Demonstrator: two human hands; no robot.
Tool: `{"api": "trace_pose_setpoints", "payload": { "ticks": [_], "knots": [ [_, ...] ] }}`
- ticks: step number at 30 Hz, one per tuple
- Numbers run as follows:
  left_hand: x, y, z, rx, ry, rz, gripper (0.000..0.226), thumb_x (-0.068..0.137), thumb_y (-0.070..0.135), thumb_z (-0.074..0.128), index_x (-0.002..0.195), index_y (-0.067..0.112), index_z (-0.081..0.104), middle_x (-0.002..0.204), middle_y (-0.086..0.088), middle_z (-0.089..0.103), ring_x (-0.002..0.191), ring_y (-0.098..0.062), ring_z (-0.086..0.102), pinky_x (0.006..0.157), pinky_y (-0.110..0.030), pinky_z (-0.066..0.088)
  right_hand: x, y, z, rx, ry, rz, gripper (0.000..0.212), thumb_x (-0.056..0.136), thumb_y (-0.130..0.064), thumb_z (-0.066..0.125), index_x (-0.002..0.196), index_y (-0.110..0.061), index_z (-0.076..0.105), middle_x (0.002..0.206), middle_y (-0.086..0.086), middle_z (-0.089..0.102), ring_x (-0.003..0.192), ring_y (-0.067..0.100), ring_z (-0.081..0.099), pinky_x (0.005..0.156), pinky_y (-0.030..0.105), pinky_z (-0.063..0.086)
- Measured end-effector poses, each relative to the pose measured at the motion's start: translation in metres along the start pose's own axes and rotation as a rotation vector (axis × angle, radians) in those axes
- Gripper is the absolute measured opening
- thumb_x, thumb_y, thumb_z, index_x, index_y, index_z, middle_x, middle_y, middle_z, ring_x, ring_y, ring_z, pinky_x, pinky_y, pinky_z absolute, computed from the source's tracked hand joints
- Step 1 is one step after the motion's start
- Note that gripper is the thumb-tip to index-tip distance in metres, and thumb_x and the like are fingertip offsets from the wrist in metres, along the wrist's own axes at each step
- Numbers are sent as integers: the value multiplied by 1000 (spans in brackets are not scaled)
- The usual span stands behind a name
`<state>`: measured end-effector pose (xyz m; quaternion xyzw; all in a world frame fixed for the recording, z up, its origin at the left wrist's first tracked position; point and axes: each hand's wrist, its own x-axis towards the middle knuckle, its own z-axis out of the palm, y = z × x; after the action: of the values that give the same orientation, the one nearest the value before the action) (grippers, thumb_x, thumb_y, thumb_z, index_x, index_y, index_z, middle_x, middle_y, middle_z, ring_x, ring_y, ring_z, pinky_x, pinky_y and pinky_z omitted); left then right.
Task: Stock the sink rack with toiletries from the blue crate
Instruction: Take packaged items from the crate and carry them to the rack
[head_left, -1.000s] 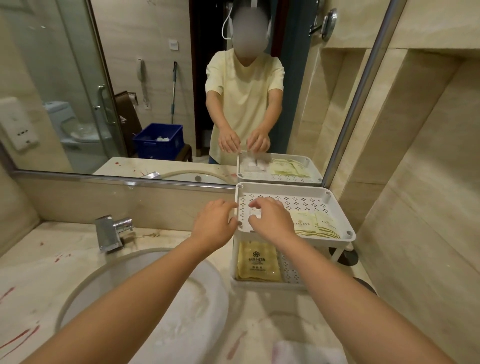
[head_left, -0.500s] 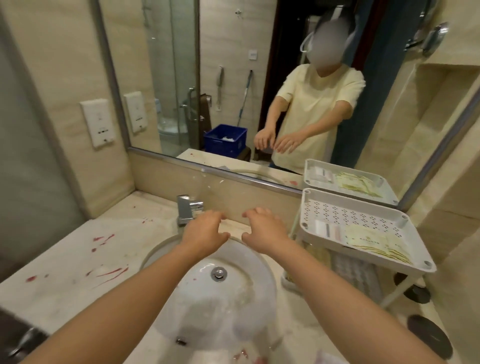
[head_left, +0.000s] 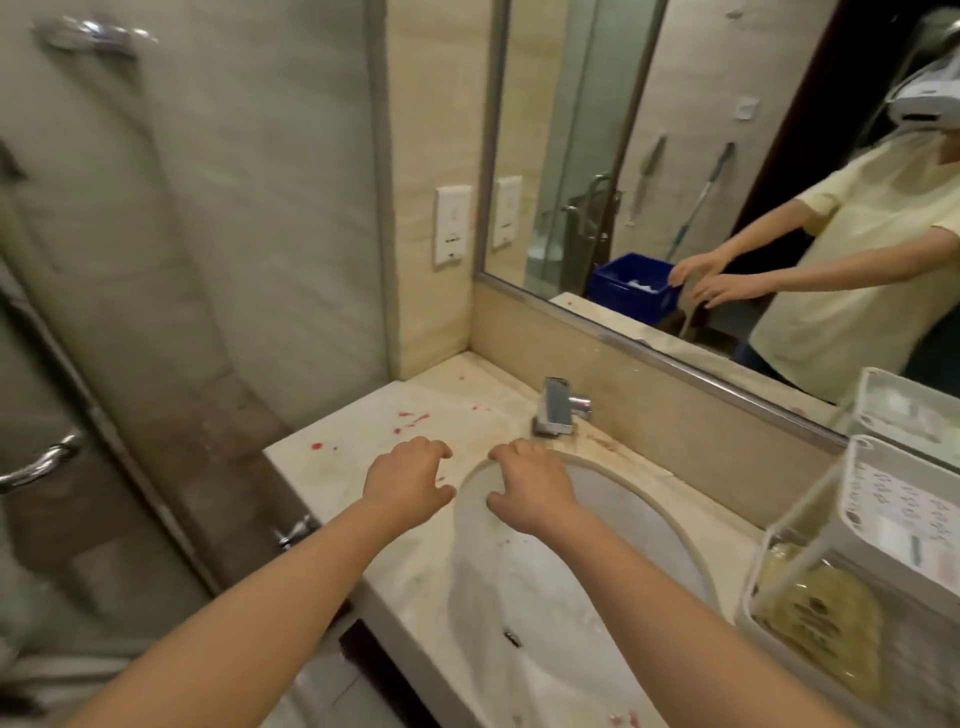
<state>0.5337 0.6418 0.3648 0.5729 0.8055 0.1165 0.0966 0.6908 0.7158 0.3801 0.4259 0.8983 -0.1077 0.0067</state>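
White perforated two-tier rack (head_left: 883, 558) stands upright on the bench at far right. Its lower tier holds a yellow sachet (head_left: 826, 623). Blue crate (head_left: 631, 283) shows only in mirror reflection, with white items inside.

Soft, warm indoor light fills a dim bathroom, leaving no hard shadows on the marble tabletop (head_left: 353, 431). Motion blur smears the whole frame, heaviest on the white rack (head_left: 878, 558) at right and the glass shower door (head_left: 130, 312) at left, where a pale sheen washes over the pane. The left hand (head_left: 405, 480) and right hand (head_left: 530, 486) read comparatively sharp. A small highlight glints on the chrome faucet (head_left: 558, 410). Wide-angle distortion bends the mirror (head_left: 675, 156) frame and wall edges toward the corners
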Motion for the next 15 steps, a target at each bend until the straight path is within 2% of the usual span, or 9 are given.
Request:
{"api": "trace_pose_setpoints", "payload": {
  "ticks": [8, 15],
  "knots": [
    [-53, -105, -30, 9, 22, -144, 52, 87, 43, 60, 136, 30, 47, 135, 7, 52, 122, -15, 52, 96, -35, 46, 20, -116, 27, -13, -54, -156, 56, 87, -29, 54, 142, -21, 41, 139, 3, 45, 129, 26, 40, 103, 40, 35],
    [-109, -196, -49, -14, 42, -273, 53, 86, 43, 64, 135, 30, 48, 129, 4, 53, 118, -17, 53, 94, -34, 46, 24, -225, 54, -37, -66, -319, 52, 89, -35, 58, 138, -22, 45, 137, 3, 47, 127, 27, 43, 102, 41, 37]
  ]
}}
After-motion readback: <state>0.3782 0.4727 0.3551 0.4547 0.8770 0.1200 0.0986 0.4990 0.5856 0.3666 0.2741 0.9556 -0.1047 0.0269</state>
